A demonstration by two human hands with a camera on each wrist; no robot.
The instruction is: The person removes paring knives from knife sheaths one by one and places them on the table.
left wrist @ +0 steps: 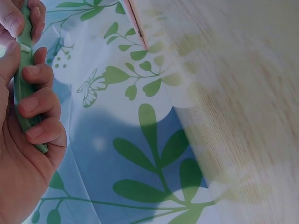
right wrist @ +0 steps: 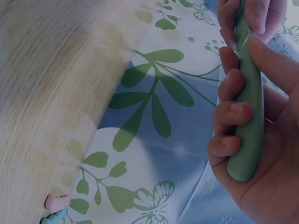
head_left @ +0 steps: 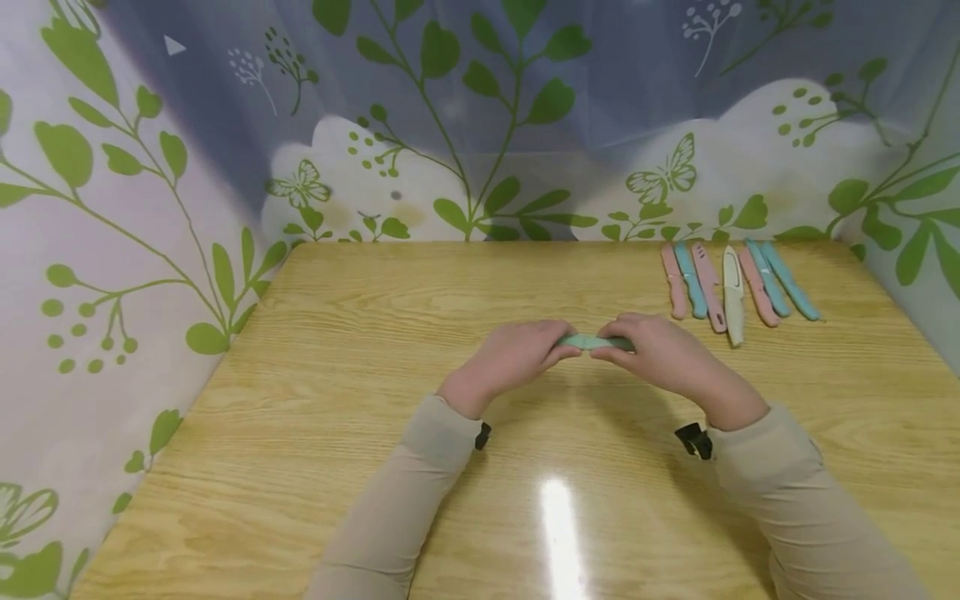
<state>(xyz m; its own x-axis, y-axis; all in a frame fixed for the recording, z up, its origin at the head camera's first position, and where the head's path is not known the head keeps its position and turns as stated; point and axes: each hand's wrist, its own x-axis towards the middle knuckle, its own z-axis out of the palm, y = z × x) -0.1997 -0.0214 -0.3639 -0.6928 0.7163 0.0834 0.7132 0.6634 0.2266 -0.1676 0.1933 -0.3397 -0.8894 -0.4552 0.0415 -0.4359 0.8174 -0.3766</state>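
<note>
Both hands hold one green sheathed knife (head_left: 587, 342) level over the middle of the wooden table. My left hand (head_left: 517, 354) has its fingers curled round the flatter sheath end (left wrist: 23, 88), thumb along the side. Around the smooth, rounded handle (right wrist: 250, 116) wrap the fingers of my right hand (right wrist: 266, 186). The two hands nearly meet at the joint between sheath and handle, where a narrow pale gap shows in the left wrist view. Much of the knife is hidden by fingers in the head view.
At the back right of the table (head_left: 337, 400) lies a row of several pink, blue and cream knives. The cream knife (head_left: 733, 300) sits mid-row, beside a pink one (head_left: 708, 287). A leaf-patterned curtain (head_left: 465, 108) borders the table's back and sides.
</note>
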